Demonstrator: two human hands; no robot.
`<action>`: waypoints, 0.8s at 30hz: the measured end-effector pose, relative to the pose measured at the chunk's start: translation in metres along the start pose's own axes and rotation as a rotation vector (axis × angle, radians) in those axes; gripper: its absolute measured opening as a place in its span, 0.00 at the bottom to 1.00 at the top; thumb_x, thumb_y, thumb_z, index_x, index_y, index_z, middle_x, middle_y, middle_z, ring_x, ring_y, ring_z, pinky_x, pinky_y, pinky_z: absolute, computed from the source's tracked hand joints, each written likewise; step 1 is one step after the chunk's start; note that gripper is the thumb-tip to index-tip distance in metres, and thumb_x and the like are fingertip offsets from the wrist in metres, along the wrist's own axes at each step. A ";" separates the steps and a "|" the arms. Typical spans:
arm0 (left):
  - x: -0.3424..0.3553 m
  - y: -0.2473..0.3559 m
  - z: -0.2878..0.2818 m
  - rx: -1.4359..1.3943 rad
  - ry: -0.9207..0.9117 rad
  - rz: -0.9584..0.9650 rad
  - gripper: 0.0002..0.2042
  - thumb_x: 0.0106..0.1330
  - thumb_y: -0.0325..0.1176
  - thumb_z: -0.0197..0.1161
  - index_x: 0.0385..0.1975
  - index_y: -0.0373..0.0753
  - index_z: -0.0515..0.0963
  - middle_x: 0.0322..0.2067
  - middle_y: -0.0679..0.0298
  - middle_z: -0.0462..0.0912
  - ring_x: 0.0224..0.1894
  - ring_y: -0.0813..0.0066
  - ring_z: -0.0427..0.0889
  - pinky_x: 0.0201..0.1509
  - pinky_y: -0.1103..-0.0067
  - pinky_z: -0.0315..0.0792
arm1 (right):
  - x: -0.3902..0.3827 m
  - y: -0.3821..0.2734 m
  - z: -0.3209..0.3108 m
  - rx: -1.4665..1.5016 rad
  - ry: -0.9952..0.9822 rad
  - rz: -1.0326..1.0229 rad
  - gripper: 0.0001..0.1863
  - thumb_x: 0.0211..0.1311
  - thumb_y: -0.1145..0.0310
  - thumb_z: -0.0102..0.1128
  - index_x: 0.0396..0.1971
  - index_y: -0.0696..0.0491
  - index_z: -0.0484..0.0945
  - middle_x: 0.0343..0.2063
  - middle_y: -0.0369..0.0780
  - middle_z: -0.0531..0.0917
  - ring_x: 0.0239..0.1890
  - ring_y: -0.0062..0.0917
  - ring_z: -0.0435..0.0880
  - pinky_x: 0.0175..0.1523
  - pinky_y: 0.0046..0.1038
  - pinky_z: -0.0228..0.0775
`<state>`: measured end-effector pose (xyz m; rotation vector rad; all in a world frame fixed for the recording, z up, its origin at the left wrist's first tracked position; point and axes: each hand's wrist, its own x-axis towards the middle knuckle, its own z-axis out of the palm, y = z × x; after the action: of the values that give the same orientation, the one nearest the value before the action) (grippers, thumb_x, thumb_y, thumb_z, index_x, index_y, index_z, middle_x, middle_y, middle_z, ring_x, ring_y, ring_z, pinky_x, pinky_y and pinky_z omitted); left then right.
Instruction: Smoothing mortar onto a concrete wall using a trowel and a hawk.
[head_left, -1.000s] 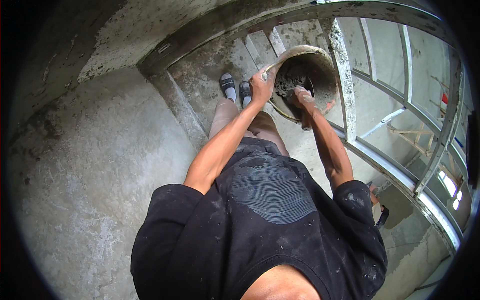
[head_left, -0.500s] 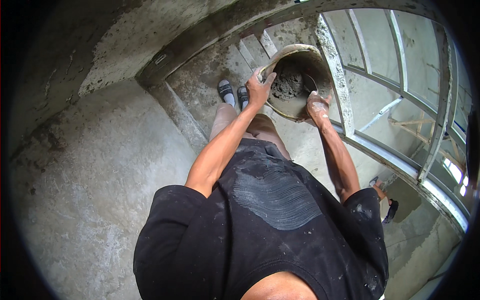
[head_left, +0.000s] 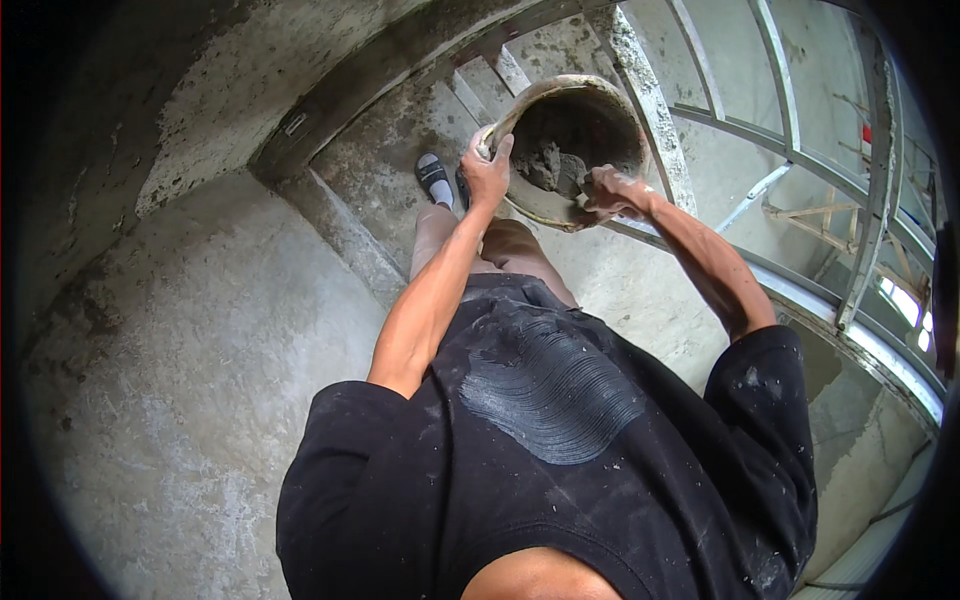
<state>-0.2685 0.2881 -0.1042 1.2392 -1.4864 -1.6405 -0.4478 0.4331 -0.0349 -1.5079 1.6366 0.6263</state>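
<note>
A round bucket [head_left: 612,110] tilts toward me at the upper middle, its mouth facing me. Wet grey mortar [head_left: 538,168] lies in its bottom. Around the left side of the rim, my left hand [head_left: 485,173] is closed, thumb up along the edge. My right hand [head_left: 612,193] is closed on a trowel at the bucket's lower right; the trowel's blade [head_left: 571,174] reaches into the mortar. My fingers hide the handle. Dried mortar whitens the right hand.
Concrete stairs [head_left: 468,95] descend past my sandalled foot [head_left: 432,178]. A metal railing [head_left: 712,70] with a mortar-crusted post [head_left: 655,105] stands right of the bucket, over a lower floor. A rough concrete wall [head_left: 200,290] rises at left.
My right hand has turned inward from the bucket's right edge, bringing the trowel blade left into the mortar. My left hand keeps its hold on the rim. The person below has left view.
</note>
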 end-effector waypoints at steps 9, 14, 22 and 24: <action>0.001 -0.004 -0.001 -0.004 -0.086 -0.077 0.20 0.53 0.41 0.66 0.39 0.31 0.75 0.31 0.59 0.81 0.33 0.76 0.78 0.41 0.80 0.70 | 0.010 -0.026 0.014 1.829 -0.161 0.425 0.13 0.53 0.60 0.54 0.31 0.54 0.73 0.17 0.35 0.72 0.13 0.17 0.69 0.17 0.20 0.66; 0.001 0.001 0.000 -0.047 -0.139 -0.079 0.19 0.54 0.39 0.66 0.40 0.31 0.74 0.33 0.63 0.81 0.35 0.82 0.76 0.42 0.84 0.68 | 0.023 -0.034 0.030 2.842 -0.215 0.092 0.09 0.58 0.66 0.49 0.32 0.57 0.67 0.14 0.33 0.66 0.11 0.13 0.63 0.12 0.15 0.58; 0.003 0.001 0.014 -0.060 -0.171 -0.063 0.19 0.55 0.39 0.65 0.40 0.31 0.74 0.33 0.63 0.81 0.35 0.81 0.76 0.42 0.83 0.68 | -0.006 -0.038 0.053 3.167 -0.065 -0.105 0.11 0.59 0.66 0.47 0.34 0.59 0.67 0.14 0.33 0.64 0.11 0.14 0.63 0.13 0.16 0.58; 0.003 0.003 0.014 -0.048 -0.155 -0.067 0.20 0.55 0.41 0.65 0.40 0.31 0.74 0.33 0.61 0.80 0.35 0.78 0.76 0.42 0.81 0.68 | -0.021 -0.042 0.033 3.074 -0.061 0.053 0.11 0.59 0.64 0.48 0.34 0.57 0.67 0.15 0.34 0.66 0.11 0.16 0.65 0.13 0.19 0.60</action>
<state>-0.2830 0.2905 -0.1033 1.1698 -1.5024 -1.8419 -0.4003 0.4651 -0.0290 0.9181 0.6251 -1.4272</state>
